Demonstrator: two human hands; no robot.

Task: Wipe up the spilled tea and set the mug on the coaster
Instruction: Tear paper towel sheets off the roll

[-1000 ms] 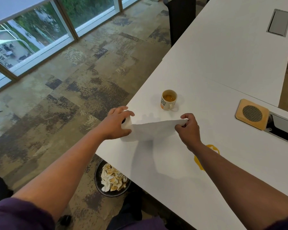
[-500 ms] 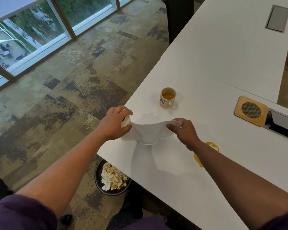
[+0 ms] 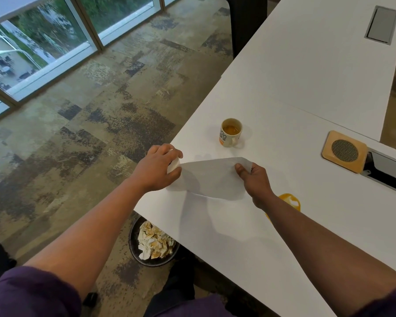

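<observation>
The fingers [image 3: 169, 154] of the left hand [image 3: 157, 171] are curled over a roll of paper towel [image 3: 174, 164], pinning it to the table [image 3: 306, 76] near its edge, probably so it will not turn or slide while a sheet is drawn off. The fingers [image 3: 240, 168] of the right hand [image 3: 254, 179] are pinched closed on the free end of the sheet [image 3: 210, 179], which stretches between the two hands with its lower edge sagging to the table. My guess is that the sheet is about to be torn loose.

Just behind the right wrist, partly hidden by the forearm, lies the tea spill [image 3: 289, 200], an amber puddle not yet wiped. Beyond the fingers of both hands stands the mug [image 3: 231, 133], upright, some tea in it, handle toward the person. The coaster [image 3: 344, 151] lies well off to the right of the right hand, with nothing on it. Below the table edge, under the left forearm, a bin [image 3: 153, 245] holds crumpled stained paper.
</observation>
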